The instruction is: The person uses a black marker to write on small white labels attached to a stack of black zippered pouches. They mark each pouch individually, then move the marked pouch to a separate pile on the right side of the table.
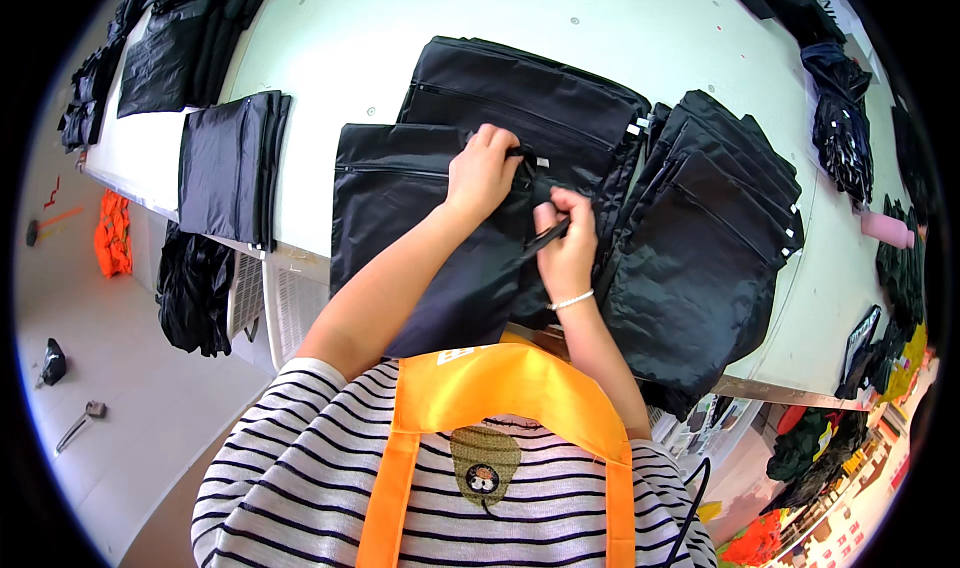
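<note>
A flat black fabric piece [400, 223] with a zipper line across its upper part lies before me, reaching over the table's near edge. My left hand [482, 173] pinches its upper right edge, fingers closed. Close by on the right, my right hand [570, 250] is closed around a slim dark tool [545, 238], whose kind I cannot make out; it slants down to the left over the fabric. Behind both hands lies a stack of similar black pieces [520, 83], with small white tags at its right side.
To the right, a fanned pile of black pieces [700, 238] overhangs the edge of the white table [340, 38]. A folded black stack [225, 168] sits at left, more black piles [175, 58] beyond it. A pink bottle [887, 230] lies at far right.
</note>
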Tool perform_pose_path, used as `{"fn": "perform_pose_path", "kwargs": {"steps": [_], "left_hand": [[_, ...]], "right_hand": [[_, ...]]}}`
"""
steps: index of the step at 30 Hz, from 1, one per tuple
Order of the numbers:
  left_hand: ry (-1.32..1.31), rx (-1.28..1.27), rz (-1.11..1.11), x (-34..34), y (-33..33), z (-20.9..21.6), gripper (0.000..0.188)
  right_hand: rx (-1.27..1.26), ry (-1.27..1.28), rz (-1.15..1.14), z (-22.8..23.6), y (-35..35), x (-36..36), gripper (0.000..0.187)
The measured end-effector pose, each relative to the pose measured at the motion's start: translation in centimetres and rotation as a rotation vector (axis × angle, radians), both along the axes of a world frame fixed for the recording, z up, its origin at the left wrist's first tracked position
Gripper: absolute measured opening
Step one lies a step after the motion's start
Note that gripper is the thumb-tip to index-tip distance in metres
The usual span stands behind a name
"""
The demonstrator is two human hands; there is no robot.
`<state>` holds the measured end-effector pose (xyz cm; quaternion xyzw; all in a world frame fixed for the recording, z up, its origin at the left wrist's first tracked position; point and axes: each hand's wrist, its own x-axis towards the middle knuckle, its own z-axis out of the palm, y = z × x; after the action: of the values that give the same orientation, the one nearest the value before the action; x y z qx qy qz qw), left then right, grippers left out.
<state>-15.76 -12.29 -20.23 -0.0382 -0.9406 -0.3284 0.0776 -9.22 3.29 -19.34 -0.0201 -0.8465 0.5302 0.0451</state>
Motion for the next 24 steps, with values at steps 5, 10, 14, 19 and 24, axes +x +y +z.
{"fn": "perform_pose_path", "kwargs": {"steps": [5,10,14,19,24], "left_hand": [[0.272,0.496,-0.001,-1.1,3.2,6.9,0.028],[0.472,0.38,-0.109,-3.0,5.2,7.9,0.064],[0.177,-0.047,-0.357,-3.6,7.2,2.0,0.066],[0.057,-0.424,-0.392,-2.2,4.9,-1.5,0.069],[-0.023,-0.478,-0.279,0.9,1.7,-1.5,0.071]], "right_hand": [[-0.043,-0.215,-0.049,4.0,-0.1,3.9,0.026],[-0.251,-0.004,-0.226,9.7,12.6,1.7,0.021],[0.233,0.059,-0.225,11.6,27.1,3.3,0.018],[0.53,-0.136,-0.279,9.0,32.7,4.9,0.013],[0.193,0.138,-0.436,9.5,25.9,2.4,0.034]]}}
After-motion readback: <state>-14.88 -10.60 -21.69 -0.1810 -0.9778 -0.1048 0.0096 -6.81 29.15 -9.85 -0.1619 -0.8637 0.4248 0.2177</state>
